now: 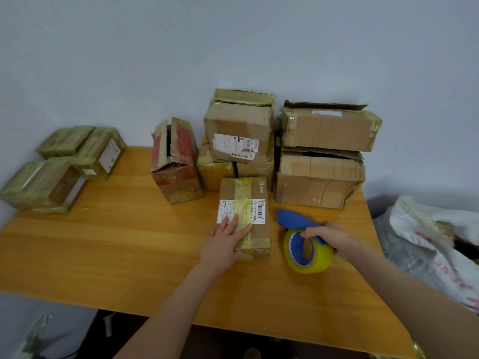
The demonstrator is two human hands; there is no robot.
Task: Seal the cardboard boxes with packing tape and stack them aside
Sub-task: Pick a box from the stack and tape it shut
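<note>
I see the small box [243,216] lying flat near the middle of the table [116,242], long axis running away from me toward the wall, white label uppermost. Left hand [225,242] rests on its near end, fingers straight and close together. Right hand [334,238] curls round the tape roll [308,251] — glossy yellow, on edge just right of the box, blue dispenser [295,220] jutting behind. Beyond stand a red box [176,161] with torn flaps and crumpled brown boxes [318,177], stacked. Taped boxes [44,185] sit far left — shiny, wrapped.
</note>
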